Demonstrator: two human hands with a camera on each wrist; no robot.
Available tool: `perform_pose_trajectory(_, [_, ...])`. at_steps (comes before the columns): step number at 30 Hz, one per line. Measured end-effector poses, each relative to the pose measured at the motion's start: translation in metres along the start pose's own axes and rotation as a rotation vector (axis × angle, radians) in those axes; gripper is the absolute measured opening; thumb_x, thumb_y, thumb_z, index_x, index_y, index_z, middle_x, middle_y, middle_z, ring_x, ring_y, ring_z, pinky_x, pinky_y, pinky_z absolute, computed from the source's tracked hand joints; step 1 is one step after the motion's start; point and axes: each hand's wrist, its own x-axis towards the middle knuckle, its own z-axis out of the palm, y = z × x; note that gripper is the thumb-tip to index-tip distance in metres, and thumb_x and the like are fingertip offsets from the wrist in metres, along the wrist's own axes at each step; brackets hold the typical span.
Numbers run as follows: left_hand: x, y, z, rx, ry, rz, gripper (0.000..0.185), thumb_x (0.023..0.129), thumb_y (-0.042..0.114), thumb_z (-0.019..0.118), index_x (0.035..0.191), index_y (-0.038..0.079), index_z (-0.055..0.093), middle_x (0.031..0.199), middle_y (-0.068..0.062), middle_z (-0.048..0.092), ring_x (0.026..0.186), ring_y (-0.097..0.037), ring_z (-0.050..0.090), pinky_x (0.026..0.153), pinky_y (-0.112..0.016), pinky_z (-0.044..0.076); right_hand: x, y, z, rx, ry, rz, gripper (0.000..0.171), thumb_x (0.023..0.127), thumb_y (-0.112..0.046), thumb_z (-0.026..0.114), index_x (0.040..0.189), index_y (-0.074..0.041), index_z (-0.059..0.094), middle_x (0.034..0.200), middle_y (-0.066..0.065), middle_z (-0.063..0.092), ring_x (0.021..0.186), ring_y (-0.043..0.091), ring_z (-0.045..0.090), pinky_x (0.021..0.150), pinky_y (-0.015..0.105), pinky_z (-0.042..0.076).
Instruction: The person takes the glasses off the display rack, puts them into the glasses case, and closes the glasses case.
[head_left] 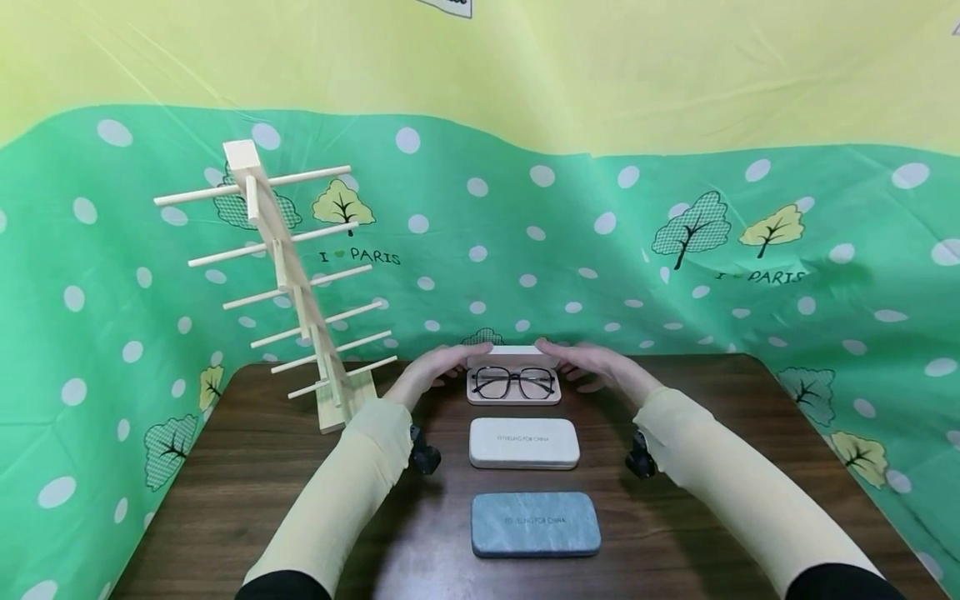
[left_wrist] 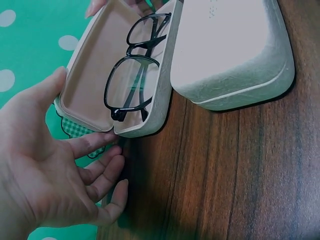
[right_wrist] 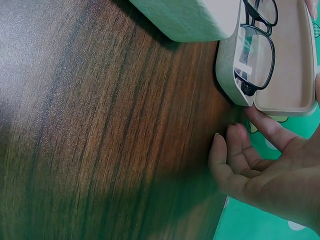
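A pale glasses case [head_left: 513, 398] lies open at the back of the table, its lid raised and a pair of black-framed glasses [head_left: 513, 383] inside. My left hand [head_left: 442, 364] holds the case's left end. Its thumb is on the lid rim [left_wrist: 82, 47] and its index finger is at the hinge corner, with the other fingers loosely bent. At the opposite end, my right hand [head_left: 600, 364] grips the case the same way, its index fingertip at the hinge corner [right_wrist: 250, 106]. The right thumb is mostly cut off in the right wrist view.
Nearer the front, a closed white glasses case [head_left: 524, 443] and a closed blue-grey case [head_left: 536, 524] lie in line. A wooden rack [head_left: 288, 258] with several pegs stands at the left. Patterned cloth [head_left: 480, 233] hangs behind the dark wooden table [head_left: 240, 500].
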Motion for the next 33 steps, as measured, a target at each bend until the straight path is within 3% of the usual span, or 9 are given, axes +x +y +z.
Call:
perform_pose_trajectory(7, [-0.001, -0.001, 0.0, -0.009, 0.007, -0.007, 0.078, 0.079, 0.075, 0.069, 0.122, 0.01, 0.064, 0.124, -0.008, 0.063, 0.115, -0.025, 0.057, 0.1, -0.045, 0.047, -0.001, 0.001, 0.0, 0.003, 0.002, -0.005, 0.099, 0.088, -0.078, 0.058, 0.146, 0.0, 0.041, 0.149, 0.024, 0.043, 0.135, 0.039, 0.049, 0.108, 0.053, 0.05])
perform_pose_trajectory(12, [-0.002, -0.003, 0.0, -0.008, -0.001, 0.026, 0.075, 0.08, 0.073, 0.069, 0.119, 0.01, 0.064, 0.121, -0.009, 0.063, 0.112, -0.025, 0.058, 0.1, -0.043, 0.047, -0.001, 0.002, 0.0, -0.001, -0.004, -0.009, 0.1, 0.088, -0.078, 0.057, 0.15, -0.001, 0.038, 0.15, 0.023, 0.042, 0.135, 0.039, 0.048, 0.109, 0.054, 0.049])
perform_pose_trajectory(20, [-0.009, -0.006, 0.0, -0.025, -0.018, 0.064, 0.077, 0.081, 0.071, 0.071, 0.129, 0.011, 0.064, 0.128, -0.01, 0.061, 0.119, -0.027, 0.056, 0.109, -0.047, 0.044, -0.003, 0.001, 0.001, -0.01, -0.028, -0.014, 0.104, 0.09, -0.076, 0.056, 0.157, -0.001, 0.03, 0.157, 0.024, 0.036, 0.141, 0.042, 0.043, 0.114, 0.055, 0.045])
perform_pose_trajectory(33, [-0.012, -0.009, -0.001, -0.032, -0.029, 0.071, 0.086, 0.078, 0.072, 0.073, 0.137, 0.01, 0.059, 0.13, -0.01, 0.06, 0.123, -0.027, 0.055, 0.114, -0.048, 0.042, -0.002, 0.005, 0.003, -0.015, -0.026, -0.034, 0.105, 0.089, -0.075, 0.059, 0.159, -0.002, 0.032, 0.162, 0.025, 0.034, 0.146, 0.043, 0.039, 0.116, 0.056, 0.043])
